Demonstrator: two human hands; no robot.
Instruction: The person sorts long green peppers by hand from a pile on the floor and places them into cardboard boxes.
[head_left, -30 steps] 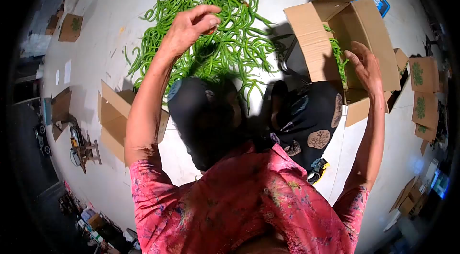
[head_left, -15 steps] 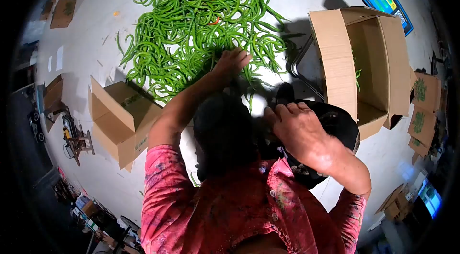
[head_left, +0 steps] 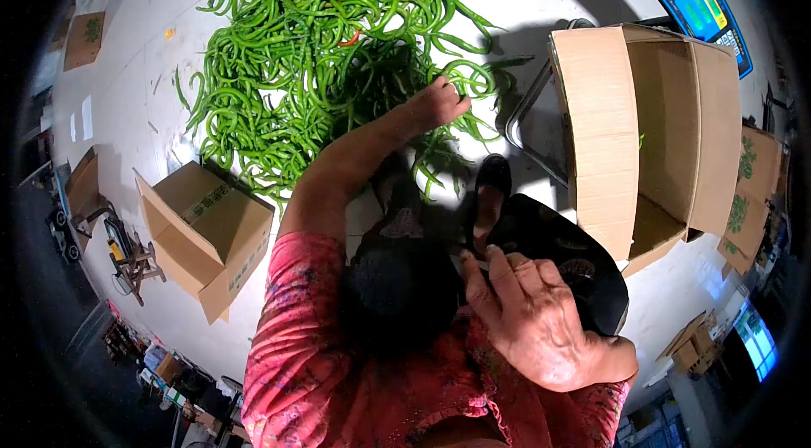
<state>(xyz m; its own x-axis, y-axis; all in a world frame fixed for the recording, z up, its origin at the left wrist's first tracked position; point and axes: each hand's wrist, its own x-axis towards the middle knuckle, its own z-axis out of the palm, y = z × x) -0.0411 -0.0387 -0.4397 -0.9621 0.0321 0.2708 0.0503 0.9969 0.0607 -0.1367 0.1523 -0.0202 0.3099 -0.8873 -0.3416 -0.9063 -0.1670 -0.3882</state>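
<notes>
A wide heap of long green chili peppers point(head_left: 279, 68) is spread over the pale floor in front of me, with a few red ones point(head_left: 351, 39) among them. My left hand point(head_left: 443, 103) is at the heap's right edge, its fingers curled closed around peppers that loop out by the fingertips. My right hand point(head_left: 528, 313) is over my lap, back side up, above dark patterned cloth point(head_left: 566, 254). Its fingers are bent and drawn together; whatever is between the thumb and forefinger is hidden.
To the right, an open cardboard box point(head_left: 591, 135) with some green inside tilts on a metal frame point(head_left: 528, 106), beside a scale display point(head_left: 705, 13). Another open box point(head_left: 203, 232) stands to the left. My shoe point(head_left: 492, 173) is near the heap.
My left hand has shifted right along the heap and its fingers have curled in. My right hand has come lower, towards my lap. The whole view has tilted slightly.
</notes>
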